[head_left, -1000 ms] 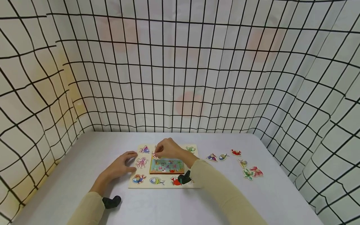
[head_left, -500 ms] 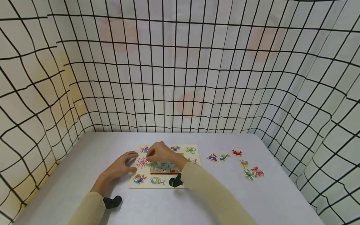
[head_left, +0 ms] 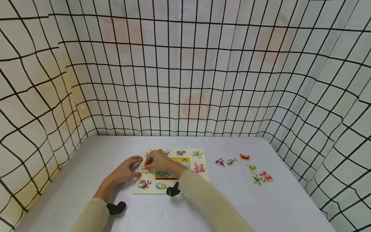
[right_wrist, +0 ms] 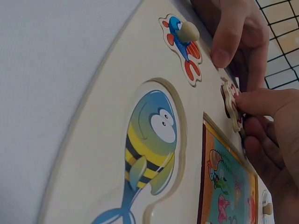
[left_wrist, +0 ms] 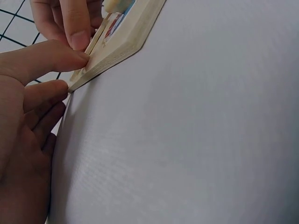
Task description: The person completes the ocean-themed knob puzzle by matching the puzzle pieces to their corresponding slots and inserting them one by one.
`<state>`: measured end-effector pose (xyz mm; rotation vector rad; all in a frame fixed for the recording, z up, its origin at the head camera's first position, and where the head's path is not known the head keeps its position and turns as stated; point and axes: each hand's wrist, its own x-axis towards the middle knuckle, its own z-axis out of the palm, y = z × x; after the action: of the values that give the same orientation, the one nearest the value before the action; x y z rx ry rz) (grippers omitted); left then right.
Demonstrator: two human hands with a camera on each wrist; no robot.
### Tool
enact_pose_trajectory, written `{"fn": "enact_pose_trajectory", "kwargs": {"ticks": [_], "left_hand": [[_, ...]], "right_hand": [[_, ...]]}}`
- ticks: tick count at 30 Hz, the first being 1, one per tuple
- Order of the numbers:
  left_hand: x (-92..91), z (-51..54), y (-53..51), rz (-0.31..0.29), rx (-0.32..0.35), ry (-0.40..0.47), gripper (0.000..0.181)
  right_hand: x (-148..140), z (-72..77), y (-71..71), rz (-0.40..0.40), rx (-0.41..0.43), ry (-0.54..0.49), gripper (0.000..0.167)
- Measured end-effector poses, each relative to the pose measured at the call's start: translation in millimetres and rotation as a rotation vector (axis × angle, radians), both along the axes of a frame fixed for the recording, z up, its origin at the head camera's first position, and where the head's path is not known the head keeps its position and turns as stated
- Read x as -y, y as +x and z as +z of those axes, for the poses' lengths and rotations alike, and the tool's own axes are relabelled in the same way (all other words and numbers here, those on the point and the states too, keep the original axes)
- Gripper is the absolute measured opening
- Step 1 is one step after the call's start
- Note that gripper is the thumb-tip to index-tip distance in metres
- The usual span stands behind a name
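Observation:
My right hand (head_left: pixel 158 160) pinches a pink octopus puzzle piece (right_wrist: pixel 232 103) over the left side of a wooden peg puzzle board (right_wrist: pixel 105 126). In the right wrist view this piece sits slightly tilted at its octopus-shaped recess; the fingers hide part of it. At the board's left edge my left hand (head_left: pixel 124 170) rests with spread, relaxed fingers, thumb and fingertips touching the edge. A blue-and-red crayfish-like piece (right_wrist: pixel 183 44) with a round wooden knob lies in the near-left corner recess. Beside it is a striped fish recess (right_wrist: pixel 152 135) without a knob.
Loose puzzle pieces lie right of the board: a purple fish (head_left: pixel 219 162), a small fish (head_left: pixel 231 161), a red crab (head_left: pixel 244 157), a yellowish piece (head_left: pixel 252 168), a green turtle (head_left: pixel 257 179) and a pink piece (head_left: pixel 266 176). Black netting (head_left: pixel 185 87) over white walls surrounds the table.
My right hand has moved left with the octopus piece, from the board's top row to the octopus recess on the left side. My left hand has stayed at the edge.

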<state>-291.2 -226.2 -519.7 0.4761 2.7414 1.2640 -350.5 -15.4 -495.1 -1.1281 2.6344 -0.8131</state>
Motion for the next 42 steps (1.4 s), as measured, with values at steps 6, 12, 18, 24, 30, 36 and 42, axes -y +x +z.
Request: {"fn": "enact_pose_trajectory", "kwargs": {"ticks": [6, 12, 18, 24, 30, 36, 42], "left_hand": [[-0.6, 0.3, 0.3, 0.018, 0.009, -0.008, 0.073], [-0.9, 0.1, 0.5, 0.017, 0.011, -0.012, 0.072], [-0.7, 0.6, 0.5, 0.013, 0.004, -0.005, 0.072], [-2.2, 1.4, 1.0, 0.008, 0.003, -0.003, 0.071], [-2.2, 0.3, 1.6, 0.02, 0.015, -0.005, 0.072], [-2.5, 0.9, 1.8, 0.027, 0.015, 0.0, 0.072], [-2.5, 2.1, 2.0, 0.028, 0.015, -0.001, 0.072]], "right_hand": [[1.6, 0.5, 1.0, -0.002, -0.014, 0.02, 0.005], [3.2, 3.6, 2.3, -0.001, -0.062, 0.092, 0.007], [3.9, 6.9, 4.1, -0.009, -0.073, 0.121, 0.009], [3.4, 5.6, 3.3, -0.004, -0.088, 0.131, 0.009], [3.3, 6.9, 4.0, 0.011, -0.073, 0.152, 0.009], [-2.4, 10.8, 3.3, 0.016, -0.018, 0.097, 0.009], [-11.9, 18.6, 1.8, 0.031, 0.019, 0.024, 0.013]]}}
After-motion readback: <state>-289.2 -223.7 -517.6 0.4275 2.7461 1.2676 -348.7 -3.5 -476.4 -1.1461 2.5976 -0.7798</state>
